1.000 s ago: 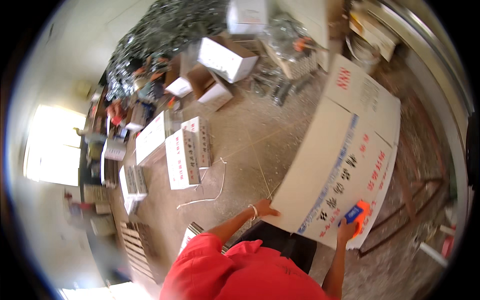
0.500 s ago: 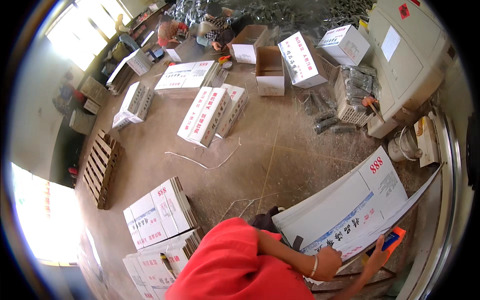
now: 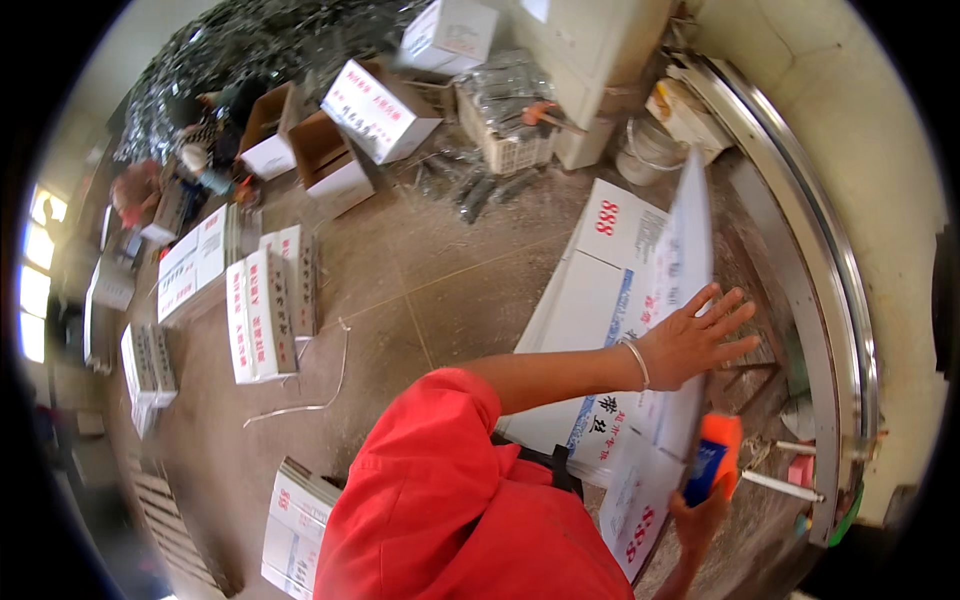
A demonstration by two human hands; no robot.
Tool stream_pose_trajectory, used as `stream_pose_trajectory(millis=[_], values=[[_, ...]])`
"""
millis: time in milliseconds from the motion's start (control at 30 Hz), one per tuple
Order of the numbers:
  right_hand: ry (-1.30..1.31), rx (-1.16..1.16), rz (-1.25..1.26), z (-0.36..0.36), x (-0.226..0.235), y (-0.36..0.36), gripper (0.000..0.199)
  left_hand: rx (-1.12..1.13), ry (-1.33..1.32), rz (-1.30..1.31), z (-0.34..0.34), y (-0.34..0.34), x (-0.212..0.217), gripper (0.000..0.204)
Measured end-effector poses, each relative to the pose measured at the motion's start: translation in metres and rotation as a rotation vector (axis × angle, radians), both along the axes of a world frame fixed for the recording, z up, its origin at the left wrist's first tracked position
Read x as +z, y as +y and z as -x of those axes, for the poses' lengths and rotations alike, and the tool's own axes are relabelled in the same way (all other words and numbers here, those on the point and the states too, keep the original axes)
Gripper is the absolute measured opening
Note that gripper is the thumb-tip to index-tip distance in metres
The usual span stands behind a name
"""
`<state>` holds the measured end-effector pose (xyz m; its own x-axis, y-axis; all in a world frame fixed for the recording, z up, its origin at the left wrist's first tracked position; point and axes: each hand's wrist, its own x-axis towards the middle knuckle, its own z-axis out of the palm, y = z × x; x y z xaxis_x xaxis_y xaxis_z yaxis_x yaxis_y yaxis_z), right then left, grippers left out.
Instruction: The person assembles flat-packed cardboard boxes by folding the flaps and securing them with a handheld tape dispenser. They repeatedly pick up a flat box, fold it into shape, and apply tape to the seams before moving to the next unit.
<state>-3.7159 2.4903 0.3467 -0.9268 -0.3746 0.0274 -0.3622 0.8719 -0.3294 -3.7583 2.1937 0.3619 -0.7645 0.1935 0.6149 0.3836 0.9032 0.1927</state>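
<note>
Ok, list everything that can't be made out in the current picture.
All in the head view:
- Left hand: its far side faces away, so contact with the white panel is unclear.
- Flat cartons: partly hidden by the left forearm and panel.
- Orange tool: partly covered by the right hand.
- Right forearm: cut off by the lower edge.
- Co-worker, upper left: too small and blurred.

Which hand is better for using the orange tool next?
Probably the right hand: it grips the orange tool, beside the white cardboard. The left hand is spread open, holding no tool.
</note>
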Motion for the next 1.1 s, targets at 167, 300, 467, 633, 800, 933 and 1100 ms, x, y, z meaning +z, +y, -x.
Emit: stream_pose_trajectory(millis=[167,300,467,633,800,933,1100], values=[[-0.220,-0.173,0.347,-0.018,-0.001,0.011,0.066,-0.160,-0.308,0.051,0.010,0.007,-0.029,0.081],[-0.455,-0.258,0.394,-0.001,0.012,0.026,0.053,-0.117,-0.230,-0.034,-0.002,0.011,-0.032,0.081],[0.008,-0.276,0.099,0.037,0.013,0.065,0.059,-0.142,-0.246,0.015,-0.019,-0.003,-0.042,0.056],[0.263,-0.274,0.168,0.098,0.074,0.025,0.068,-0.319,-0.533,0.340,-0.042,0.007,-0.041,0.013],[0.582,-0.015,-0.088,0.188,0.089,-0.052,0.073,-0.611,-0.517,0.092,-0.105,0.084,-0.005,0.010],[0.532,0.166,-0.124,0.189,0.032,-0.135,0.074,-0.674,-0.646,0.021,-0.111,0.133,-0.003,0.014],[0.774,0.307,0.100,0.207,0.007,-0.138,0.052,-0.513,-0.307,-0.430,-0.066,0.071,0.026,0.043]])
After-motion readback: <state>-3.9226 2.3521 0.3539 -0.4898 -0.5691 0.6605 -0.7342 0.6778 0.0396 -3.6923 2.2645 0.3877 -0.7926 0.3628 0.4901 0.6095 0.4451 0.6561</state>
